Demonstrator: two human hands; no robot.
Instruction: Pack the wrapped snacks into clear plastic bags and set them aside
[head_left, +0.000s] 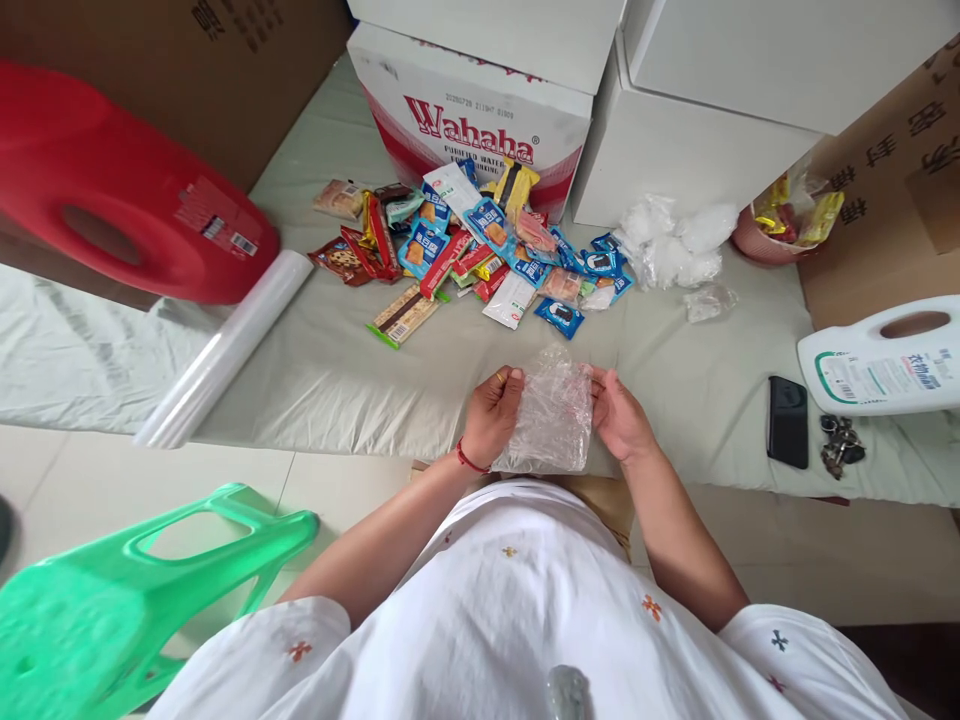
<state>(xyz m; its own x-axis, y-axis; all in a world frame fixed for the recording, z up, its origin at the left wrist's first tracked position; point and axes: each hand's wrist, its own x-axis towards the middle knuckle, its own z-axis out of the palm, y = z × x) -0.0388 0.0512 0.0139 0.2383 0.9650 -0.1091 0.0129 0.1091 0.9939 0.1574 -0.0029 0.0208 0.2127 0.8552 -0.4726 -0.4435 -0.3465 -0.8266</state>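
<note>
Between my hands is a crinkled clear plastic bag [553, 415], close in front of my white shirt. My left hand [493, 412] pinches its left edge between thumb and fingers; a ring and a red wrist cord show on that side. At the bag's right edge is my right hand [621, 418], palm turned inward, its fingertips touching the plastic and its thumb standing apart. Beyond the hands lies a pile of wrapped snacks [457, 245] in blue, red, yellow and white. A snack bar with a green edge [405, 315] lies nearest on the left of the pile.
Several crumpled clear bags [667, 240] sit right of the snacks, near a pink basket [772, 240]. A Wahaba carton [472, 110] stands behind. On the left are a plastic roll [225, 350], red jug [135, 190] and green stool [150, 580]; a phone [787, 422], keys [841, 445] and white jug [885, 358] lie right.
</note>
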